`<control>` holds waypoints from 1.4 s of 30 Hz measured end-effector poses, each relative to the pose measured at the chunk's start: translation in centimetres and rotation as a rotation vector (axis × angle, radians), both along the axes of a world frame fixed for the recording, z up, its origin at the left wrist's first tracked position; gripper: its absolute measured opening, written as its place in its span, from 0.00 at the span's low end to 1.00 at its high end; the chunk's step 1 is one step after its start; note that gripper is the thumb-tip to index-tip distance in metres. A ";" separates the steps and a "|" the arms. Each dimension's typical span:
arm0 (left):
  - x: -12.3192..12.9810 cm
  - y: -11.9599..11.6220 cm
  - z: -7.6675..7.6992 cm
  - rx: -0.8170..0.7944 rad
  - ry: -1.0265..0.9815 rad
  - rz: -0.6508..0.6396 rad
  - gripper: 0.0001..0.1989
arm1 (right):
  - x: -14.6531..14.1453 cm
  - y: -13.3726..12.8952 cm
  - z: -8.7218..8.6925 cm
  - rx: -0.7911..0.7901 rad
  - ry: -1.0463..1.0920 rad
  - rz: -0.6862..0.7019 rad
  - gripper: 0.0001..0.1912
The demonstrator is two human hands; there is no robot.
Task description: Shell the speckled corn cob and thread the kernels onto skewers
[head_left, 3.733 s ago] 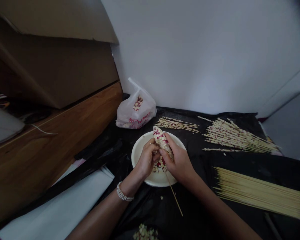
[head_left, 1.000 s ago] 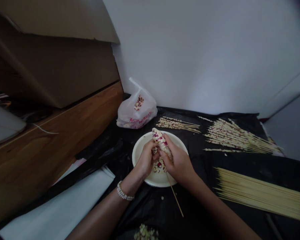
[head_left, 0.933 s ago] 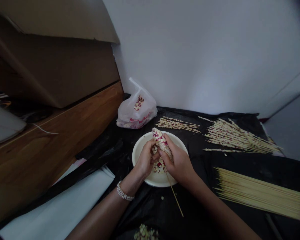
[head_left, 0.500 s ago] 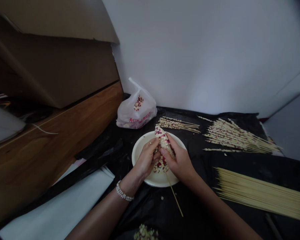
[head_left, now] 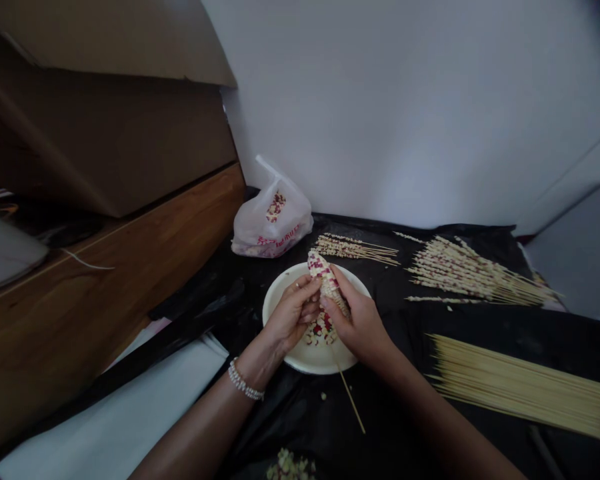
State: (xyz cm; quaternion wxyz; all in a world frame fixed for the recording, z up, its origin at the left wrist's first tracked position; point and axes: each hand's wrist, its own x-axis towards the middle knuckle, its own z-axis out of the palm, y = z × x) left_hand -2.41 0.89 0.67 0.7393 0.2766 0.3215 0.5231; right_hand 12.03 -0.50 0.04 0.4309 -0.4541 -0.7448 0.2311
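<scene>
An ear of white and dark red corn [head_left: 320,268] is held upright and slightly tilted over a cream bowl [head_left: 275,285]. My right hand [head_left: 359,319] wraps round its right side. My left hand [head_left: 296,311], with a bead bracelet at the wrist, has its fingers curled against the ear's left side; whether a kernel is between them is too small to tell. Loose kernels [head_left: 321,331] lie in the bowl below. A thin stick [head_left: 351,400] reaches from the bowl over its front rim.
Behind the bowl stands a white plastic bag [head_left: 275,230]. Kernel-threaded skewers [head_left: 355,248] lie at the back, with a larger pile [head_left: 455,270] farther right. Bare sticks [head_left: 520,383] lie at the right. Folded white sheets [head_left: 125,413] and a cardboard box [head_left: 130,140] are at the left.
My left hand has shifted slightly left, and its fingers have changed position on the ear. My right hand and the corn have hardly moved.
</scene>
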 end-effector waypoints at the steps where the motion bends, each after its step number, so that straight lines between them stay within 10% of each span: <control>1: 0.0 0.0 0.0 -0.001 0.004 0.003 0.17 | 0.0 0.0 0.0 0.000 0.001 0.002 0.31; 42: 0.7 -0.5 0.1 -0.032 0.152 0.169 0.06 | -1.1 -1.2 -0.7 0.117 -0.444 -0.110 0.31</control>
